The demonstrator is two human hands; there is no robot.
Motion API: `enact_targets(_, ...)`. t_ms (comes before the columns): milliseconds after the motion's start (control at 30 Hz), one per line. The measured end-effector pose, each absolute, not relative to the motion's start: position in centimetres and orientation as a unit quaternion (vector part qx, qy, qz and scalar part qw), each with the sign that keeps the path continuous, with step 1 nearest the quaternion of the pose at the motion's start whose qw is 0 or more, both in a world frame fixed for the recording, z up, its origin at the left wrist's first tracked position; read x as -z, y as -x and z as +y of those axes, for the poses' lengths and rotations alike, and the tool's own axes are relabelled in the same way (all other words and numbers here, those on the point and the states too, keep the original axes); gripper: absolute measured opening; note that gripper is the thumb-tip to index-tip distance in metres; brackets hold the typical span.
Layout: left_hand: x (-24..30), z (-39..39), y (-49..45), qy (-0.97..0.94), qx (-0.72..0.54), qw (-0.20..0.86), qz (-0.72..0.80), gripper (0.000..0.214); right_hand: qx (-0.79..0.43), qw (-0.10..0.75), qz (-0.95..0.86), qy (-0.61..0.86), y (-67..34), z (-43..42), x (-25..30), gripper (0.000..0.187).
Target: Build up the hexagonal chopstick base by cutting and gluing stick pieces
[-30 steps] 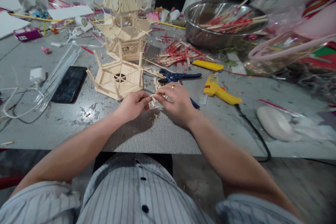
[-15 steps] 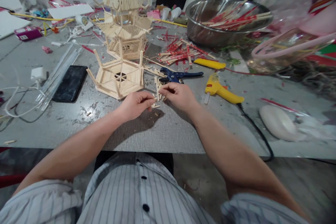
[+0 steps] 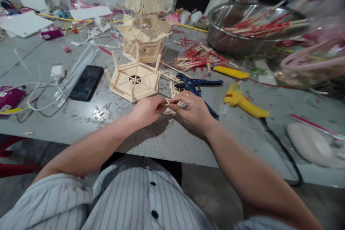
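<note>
My left hand [image 3: 147, 109] and my right hand [image 3: 192, 109] meet over the grey table [image 3: 81, 122], each pinching an end of a short wooden stick [image 3: 167, 104]. A ring shows on a finger of my right hand. A small pile of cut sticks [image 3: 175, 91] lies just behind the fingers. Beyond my left hand sits a hexagonal stick platform [image 3: 133, 81]. Behind it stands a tall stick pagoda [image 3: 144, 25]. Blue cutters [image 3: 198, 84] lie beside my right hand.
A yellow glue gun [image 3: 242, 100] with a black cable lies to the right. A steel bowl [image 3: 242, 32] holds red-tipped sticks, with more scattered in front. A black phone [image 3: 86, 82], white charger and cables lie left. A white oval object [image 3: 312, 145] sits at far right.
My right hand reached back to the stick pile, then returned to meet my left hand on a stick. The view has shifted left, so everything sits further right.
</note>
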State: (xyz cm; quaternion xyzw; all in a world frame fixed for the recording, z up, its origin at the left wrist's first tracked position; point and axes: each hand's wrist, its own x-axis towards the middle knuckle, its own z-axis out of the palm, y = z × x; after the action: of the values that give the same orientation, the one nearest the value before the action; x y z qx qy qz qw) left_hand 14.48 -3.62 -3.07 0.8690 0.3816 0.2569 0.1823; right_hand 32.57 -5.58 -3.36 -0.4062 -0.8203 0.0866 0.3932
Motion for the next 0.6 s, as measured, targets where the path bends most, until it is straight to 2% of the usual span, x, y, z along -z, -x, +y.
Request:
enact_targets(133,0.8,-4.6,-13.9,-0.852,-0.397,0.025,0.341,0.017,-0.067,0.456,-0.780,0.424,-32.3,-6.3,3.2,0.006)
enact_targets(200,-0.8,-5.7,-13.4,-0.831,-0.455,0.011,0.319,0.013,-0.037,0.486,-0.756,0.436,-32.1,-6.7,3.0,0.005)
enact_targets(267,-1.9,-7.1,-12.8,-0.812,-0.476,0.114,0.317,0.014,0.012,0.508,-0.743,0.435,-31.7,-7.1,2.8,0.004)
enact_targets(367,-2.0,-8.8,-11.9,-0.698,-0.413,0.423,0.404,0.021,0.096,0.518,-0.757,0.387,-30.9,-7.5,2.5,0.007)
enact_targets(433,-1.3,-9.2,-11.2,-0.569,-0.367,0.591,0.438,0.024,0.127,0.497,-0.785,0.347,-30.2,-7.6,2.3,0.011)
enact_targets(533,-0.6,-9.1,-10.4,-0.424,-0.380,0.689,0.449,0.023,0.119,0.419,-0.834,0.338,-29.1,-7.5,1.8,0.003)
enact_targets(600,-0.6,-8.7,-10.0,-0.369,-0.414,0.702,0.447,0.020,0.088,0.359,-0.859,0.354,-28.2,-7.2,1.3,0.012)
